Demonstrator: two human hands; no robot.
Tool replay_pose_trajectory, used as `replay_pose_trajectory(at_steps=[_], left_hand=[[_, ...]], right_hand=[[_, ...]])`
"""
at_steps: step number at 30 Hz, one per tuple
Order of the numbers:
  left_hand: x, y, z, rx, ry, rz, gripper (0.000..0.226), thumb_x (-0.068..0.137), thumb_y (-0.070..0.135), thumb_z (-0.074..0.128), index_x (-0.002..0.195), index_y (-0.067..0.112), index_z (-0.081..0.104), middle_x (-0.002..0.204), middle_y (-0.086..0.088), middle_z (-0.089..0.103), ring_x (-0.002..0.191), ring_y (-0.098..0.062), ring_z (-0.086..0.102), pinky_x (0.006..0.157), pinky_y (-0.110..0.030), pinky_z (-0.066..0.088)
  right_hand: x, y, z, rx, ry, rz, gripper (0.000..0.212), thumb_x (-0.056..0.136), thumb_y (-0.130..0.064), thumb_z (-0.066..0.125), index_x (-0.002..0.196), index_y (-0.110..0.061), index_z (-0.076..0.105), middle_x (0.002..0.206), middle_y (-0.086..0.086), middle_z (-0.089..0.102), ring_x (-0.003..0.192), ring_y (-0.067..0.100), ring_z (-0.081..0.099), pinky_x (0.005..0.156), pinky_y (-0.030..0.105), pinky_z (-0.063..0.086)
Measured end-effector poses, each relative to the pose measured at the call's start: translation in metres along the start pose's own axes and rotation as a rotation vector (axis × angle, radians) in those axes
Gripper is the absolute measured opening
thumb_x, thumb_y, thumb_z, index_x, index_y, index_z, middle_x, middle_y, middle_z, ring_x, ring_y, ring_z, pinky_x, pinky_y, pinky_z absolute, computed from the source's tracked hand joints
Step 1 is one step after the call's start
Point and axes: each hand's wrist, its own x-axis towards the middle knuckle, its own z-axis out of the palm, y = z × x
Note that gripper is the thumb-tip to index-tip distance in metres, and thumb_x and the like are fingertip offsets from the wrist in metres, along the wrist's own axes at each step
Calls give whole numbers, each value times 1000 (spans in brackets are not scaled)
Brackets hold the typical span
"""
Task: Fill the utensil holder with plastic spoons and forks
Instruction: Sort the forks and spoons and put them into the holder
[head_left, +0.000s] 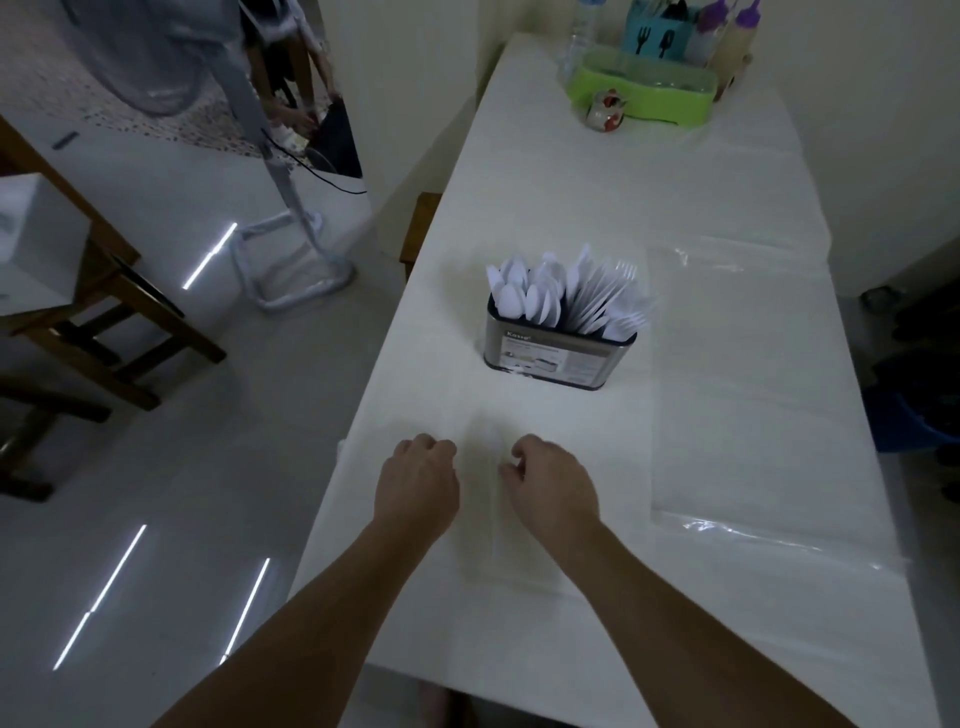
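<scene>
A metal utensil holder (556, 358) stands mid-table. White plastic spoons (524, 296) fill its left side and white plastic forks (613, 301) its right side. Nearer to me, a faint, flat clear plastic bag (498, 525) lies on the tablecloth. My left hand (418, 488) is at the bag's left edge with its fingers curled under. At the bag's upper right edge, my right hand (550, 483) has its fingers and thumb curled in a pinch. No loose utensils are visible on the table.
A white cloth covers the long table (727, 415), with a clear plastic sheet (753, 395) on its right half. At the far end stand a green tray (644, 98), a bottle and a blue cutlery box. On the left are wooden furniture (104, 322) and a fan stand (291, 260).
</scene>
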Motion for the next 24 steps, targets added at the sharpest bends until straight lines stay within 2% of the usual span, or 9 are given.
replay_pose_trajectory(at_steps=[4,10,14,19,21,24], left_hand=[[-8,-3,8,2,-22,33,23,89,17,53,108,17,65,108,-3,64,95,-24,58,77,-33,48],[-11,-6,15,-10,-34,75,8,86,15,57,89,14,64,96,-4,64,84,-23,58,65,-31,47],[-11,-8,19,0,-45,76,2,80,16,63,82,15,64,91,-3,61,82,-24,58,60,-33,49],[-17,-10,24,51,-75,119,25,64,16,75,87,14,65,92,-5,59,81,-27,59,54,-34,54],[-18,-9,26,63,-83,115,26,64,16,74,88,14,65,93,-6,59,82,-27,59,54,-35,54],[-16,-6,26,84,-95,91,23,64,19,75,83,13,65,89,-7,60,78,-29,60,53,-36,54]], right_hand=[[0,-9,27,98,-89,218,27,85,-40,65,98,-17,61,96,4,68,92,27,64,76,32,52],[6,-21,37,96,-72,314,27,85,-29,59,107,-13,58,106,7,66,101,29,64,82,34,51],[9,-16,30,175,-116,352,23,79,-28,56,98,-19,62,101,3,69,97,26,65,79,32,53],[1,-3,9,308,-65,305,11,77,-27,58,88,-25,56,88,-3,67,86,20,64,73,32,54],[-1,2,-2,361,-34,250,19,80,-25,60,98,-28,56,87,-6,67,83,16,65,74,33,55],[-3,6,-24,373,20,150,49,87,-24,61,133,-32,45,90,-12,64,89,14,65,77,24,49]])
